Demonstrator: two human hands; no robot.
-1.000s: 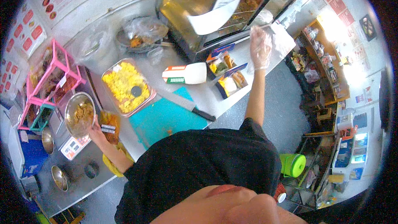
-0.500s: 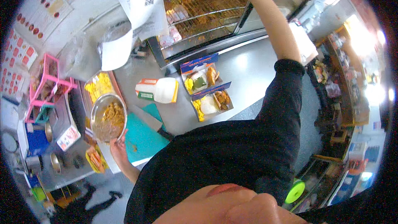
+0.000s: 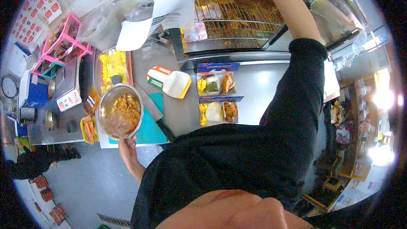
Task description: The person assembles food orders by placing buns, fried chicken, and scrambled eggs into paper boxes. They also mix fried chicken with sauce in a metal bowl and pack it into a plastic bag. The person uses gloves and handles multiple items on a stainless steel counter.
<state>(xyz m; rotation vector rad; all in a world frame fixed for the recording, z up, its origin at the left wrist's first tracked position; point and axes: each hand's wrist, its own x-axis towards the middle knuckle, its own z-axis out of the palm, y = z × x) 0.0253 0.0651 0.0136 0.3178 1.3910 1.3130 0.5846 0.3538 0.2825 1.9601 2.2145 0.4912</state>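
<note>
My left hand [image 3: 127, 146] grips the near rim of a round metal bowl [image 3: 104, 107], fingers closed on its edge. Brown cooked meat pieces [image 3: 126, 111] fill much of the bowl, which overlaps a teal cutting board [image 3: 148, 132]. A knife [image 3: 165, 129] with a black handle lies on that board. My right forearm [image 3: 292, 8] reaches up past the glass-doored food cabinet [image 3: 237, 55]; the hand itself is beyond the top edge. Two open meal boxes [image 3: 219, 98] hold rice, yellow egg and meat, and a white folded carton [image 3: 170, 83] lies left of them.
A tray of yellow scrambled egg [image 3: 113, 65] stands behind the bowl. Paper slips [image 3: 135, 34] hang before the cabinet. A pink rack [image 3: 63, 38] and a scale [image 3: 68, 82] are at the left. A yellow packet [image 3: 88, 130] lies by the counter's near edge.
My right hand has gone out of view past the top edge, its arm reaching further up. The view has turned and shifted. My left hand still holds the bowl.
</note>
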